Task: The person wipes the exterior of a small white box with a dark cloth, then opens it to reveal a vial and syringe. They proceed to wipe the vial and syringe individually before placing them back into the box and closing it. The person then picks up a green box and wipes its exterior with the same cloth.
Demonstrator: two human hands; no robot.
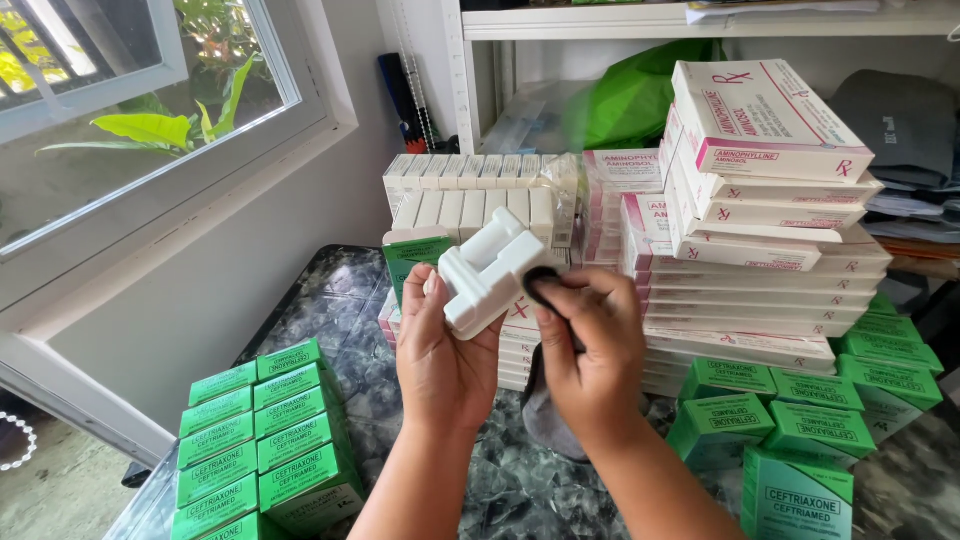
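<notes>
Left hand (pixel 440 345) grips white moulded plastic tray (pixel 490 272) from below, fingers hidden behind it. Right hand (pixel 590 345) pinches dark cloth (pixel 545 285) against tray; cloth tail hangs behind wrist, partly hidden. Green cartons (pixel 265 440) cut off at bench (pixel 500 480) edge; white-pink boxes (pixel 760 200) stacked beyond.

white plastic tray (pixel 487 272), green boxes (pixel 268 432), pink-and-white cartons (pixel 760 180), dark marbled table (pixel 330 300).

Pharmacy stockroom: stacked medicine boxes (pixel 760 250)
</notes>
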